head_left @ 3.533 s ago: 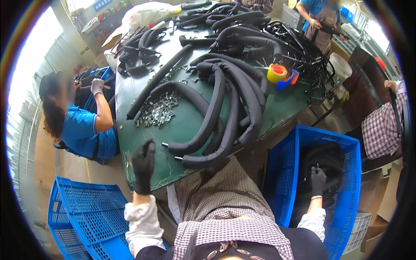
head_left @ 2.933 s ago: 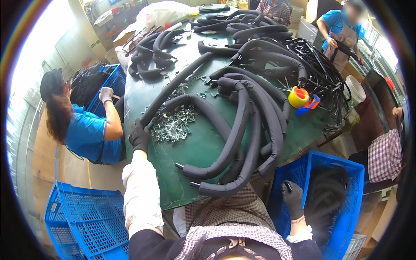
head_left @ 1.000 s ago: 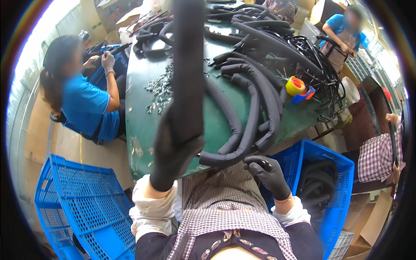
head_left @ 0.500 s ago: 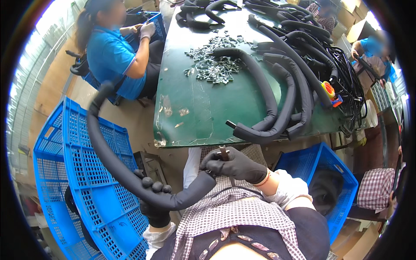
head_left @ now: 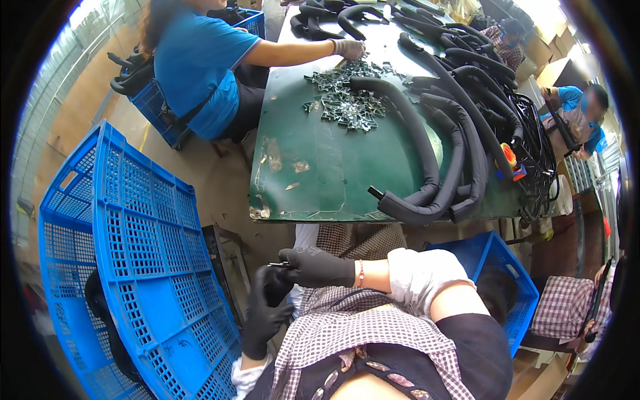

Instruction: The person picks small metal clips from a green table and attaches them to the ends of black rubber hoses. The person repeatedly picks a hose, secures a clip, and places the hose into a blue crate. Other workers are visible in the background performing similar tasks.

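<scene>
- The left hand (head_left: pixel 263 320), in a black glove, is closed round the end of a black foam-covered hose (head_left: pixel 273 283) just over the lap.
- The black-gloved right hand (head_left: pixel 313 267) pinches a small metal piece (head_left: pixel 277 265) at that hose end (what the piece is cannot be told).
- The hose runs down behind the wall of the blue plastic lattice crate (head_left: pixel 147 227) at the left.
- Ahead, a green worktable (head_left: pixel 313 180) carries more black hoses (head_left: pixel 433 153) and a heap of metal clips (head_left: pixel 347 100), which a co-worker's gloved hand (head_left: pixel 348 48) touches.
</scene>
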Motion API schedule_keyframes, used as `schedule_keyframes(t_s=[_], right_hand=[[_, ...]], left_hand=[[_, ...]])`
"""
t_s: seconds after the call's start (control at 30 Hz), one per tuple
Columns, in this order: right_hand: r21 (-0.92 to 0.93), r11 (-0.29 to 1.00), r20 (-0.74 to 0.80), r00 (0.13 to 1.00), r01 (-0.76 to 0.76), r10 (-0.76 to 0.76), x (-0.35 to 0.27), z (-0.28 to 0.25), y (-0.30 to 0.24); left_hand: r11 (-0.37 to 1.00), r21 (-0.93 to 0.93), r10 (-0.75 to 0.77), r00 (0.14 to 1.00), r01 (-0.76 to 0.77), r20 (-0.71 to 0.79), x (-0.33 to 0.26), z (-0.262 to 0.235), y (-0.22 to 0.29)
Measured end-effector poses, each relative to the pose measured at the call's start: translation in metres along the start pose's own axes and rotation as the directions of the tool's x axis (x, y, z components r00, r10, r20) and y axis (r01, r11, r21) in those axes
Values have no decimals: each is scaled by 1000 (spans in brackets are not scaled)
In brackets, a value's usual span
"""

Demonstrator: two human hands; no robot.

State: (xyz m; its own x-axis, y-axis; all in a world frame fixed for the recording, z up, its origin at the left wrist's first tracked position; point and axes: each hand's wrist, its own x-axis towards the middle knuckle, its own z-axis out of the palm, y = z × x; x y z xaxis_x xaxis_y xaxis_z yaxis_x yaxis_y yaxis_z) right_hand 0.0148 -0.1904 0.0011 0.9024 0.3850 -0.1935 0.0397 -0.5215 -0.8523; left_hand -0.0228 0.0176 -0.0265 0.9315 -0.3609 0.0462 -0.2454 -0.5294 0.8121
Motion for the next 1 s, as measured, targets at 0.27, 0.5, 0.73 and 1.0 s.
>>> schedule_keyframes(t_s=[0.27, 0.5, 0.73, 1.0], right_hand=[[-645, 762, -178, 958, 60, -226, 10, -88, -13], [-582, 598, -600, 787, -551, 141, 93, -273, 105], [-563, 636, -616, 781, -527, 103, 107, -294, 158], [-554, 801, -366, 931, -226, 9, 78, -265, 139]], left_hand=[[987, -156, 49, 984, -22, 170, 44, 20, -6], [998, -63, 42, 981, -31, 189, 37, 37, -21], [997, -72, -7, 982, 21, 190, 39, 64, -47], [1000, 20, -19, 992, 16, 125, 64, 57, -28]])
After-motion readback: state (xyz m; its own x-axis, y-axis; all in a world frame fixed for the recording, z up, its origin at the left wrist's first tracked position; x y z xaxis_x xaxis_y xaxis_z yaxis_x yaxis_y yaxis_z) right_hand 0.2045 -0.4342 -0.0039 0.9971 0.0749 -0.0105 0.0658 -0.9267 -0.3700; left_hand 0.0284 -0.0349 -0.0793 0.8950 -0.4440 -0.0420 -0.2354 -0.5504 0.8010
